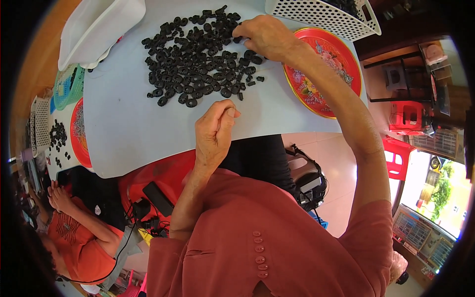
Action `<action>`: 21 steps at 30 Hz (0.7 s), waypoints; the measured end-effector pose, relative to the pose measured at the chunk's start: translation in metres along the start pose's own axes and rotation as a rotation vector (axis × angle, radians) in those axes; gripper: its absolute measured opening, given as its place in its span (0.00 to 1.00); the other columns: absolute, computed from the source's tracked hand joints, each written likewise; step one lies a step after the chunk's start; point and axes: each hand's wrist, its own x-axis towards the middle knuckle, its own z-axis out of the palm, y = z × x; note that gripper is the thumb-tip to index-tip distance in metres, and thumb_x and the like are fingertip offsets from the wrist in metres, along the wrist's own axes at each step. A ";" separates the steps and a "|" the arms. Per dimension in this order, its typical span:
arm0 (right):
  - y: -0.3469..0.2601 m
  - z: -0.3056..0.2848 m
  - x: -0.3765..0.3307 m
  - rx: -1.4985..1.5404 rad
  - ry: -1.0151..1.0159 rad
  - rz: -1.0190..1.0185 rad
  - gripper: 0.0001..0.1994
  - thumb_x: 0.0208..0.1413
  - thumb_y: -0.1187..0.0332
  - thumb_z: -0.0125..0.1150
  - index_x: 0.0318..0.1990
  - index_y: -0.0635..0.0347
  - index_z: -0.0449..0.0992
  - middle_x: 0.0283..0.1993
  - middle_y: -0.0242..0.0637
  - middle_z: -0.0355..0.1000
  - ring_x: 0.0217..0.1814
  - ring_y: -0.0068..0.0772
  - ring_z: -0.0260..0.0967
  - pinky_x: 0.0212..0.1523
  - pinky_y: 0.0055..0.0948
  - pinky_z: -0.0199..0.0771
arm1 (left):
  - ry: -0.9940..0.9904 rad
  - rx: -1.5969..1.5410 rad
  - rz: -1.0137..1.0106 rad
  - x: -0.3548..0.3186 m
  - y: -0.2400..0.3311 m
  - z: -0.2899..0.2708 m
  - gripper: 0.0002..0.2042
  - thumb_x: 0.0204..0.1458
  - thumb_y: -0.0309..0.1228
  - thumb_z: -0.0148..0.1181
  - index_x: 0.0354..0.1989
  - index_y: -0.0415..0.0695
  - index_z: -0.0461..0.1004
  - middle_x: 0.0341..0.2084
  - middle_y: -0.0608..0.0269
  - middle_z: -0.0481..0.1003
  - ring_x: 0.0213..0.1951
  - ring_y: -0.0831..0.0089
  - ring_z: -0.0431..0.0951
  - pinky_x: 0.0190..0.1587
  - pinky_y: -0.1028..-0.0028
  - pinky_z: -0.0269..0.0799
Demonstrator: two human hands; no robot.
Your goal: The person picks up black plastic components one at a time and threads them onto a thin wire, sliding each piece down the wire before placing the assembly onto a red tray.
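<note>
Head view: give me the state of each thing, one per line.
Black pieces, loose, spread over the table.
Right hand, fingers bent at the pieces' edge, grip unclear.
Left hand, fingers curled, palm hidden.
Red tray, flat, partly covered by the right forearm.
White basket, open, dark things inside.
White tub, seemingly tilted.

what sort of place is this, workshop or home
Likely a small workshop, or a home room used as one: many small black parts lie on the table, a white perforated basket stands nearby, and another person is beside similar black pieces.
</note>
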 end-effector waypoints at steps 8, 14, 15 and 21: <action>-0.011 -0.001 0.005 -0.110 -0.053 -0.046 0.10 0.44 0.74 0.60 0.37 0.63 0.77 0.33 0.42 0.75 0.37 0.45 0.73 0.40 0.41 0.73 | 0.002 -0.031 -0.009 -0.001 0.003 0.001 0.06 0.59 0.25 0.50 0.38 0.36 0.72 0.26 0.61 0.77 0.25 0.79 0.71 0.29 0.79 0.69; -0.050 -0.016 -0.024 0.142 0.129 -0.127 0.09 0.44 0.75 0.60 0.35 0.65 0.76 0.30 0.43 0.73 0.33 0.48 0.72 0.35 0.42 0.72 | 0.037 -0.171 -0.077 0.000 0.007 -0.005 0.08 0.61 0.27 0.48 0.40 0.37 0.73 0.29 0.62 0.77 0.28 0.78 0.73 0.33 0.78 0.69; -0.058 -0.020 -0.031 0.189 0.135 -0.139 0.09 0.45 0.76 0.60 0.36 0.64 0.75 0.30 0.42 0.72 0.34 0.47 0.72 0.38 0.41 0.72 | 0.043 -0.190 -0.099 0.002 0.009 -0.005 0.09 0.61 0.29 0.48 0.42 0.37 0.72 0.30 0.61 0.77 0.29 0.77 0.72 0.35 0.78 0.69; -0.106 -0.030 -0.066 -0.001 0.080 -0.117 0.03 0.46 0.75 0.58 0.30 0.62 0.74 0.33 0.40 0.72 0.40 0.42 0.72 0.45 0.39 0.67 | 0.099 -0.201 -0.055 0.020 0.021 0.008 0.10 0.59 0.28 0.52 0.46 0.35 0.69 0.30 0.60 0.76 0.31 0.78 0.73 0.34 0.78 0.70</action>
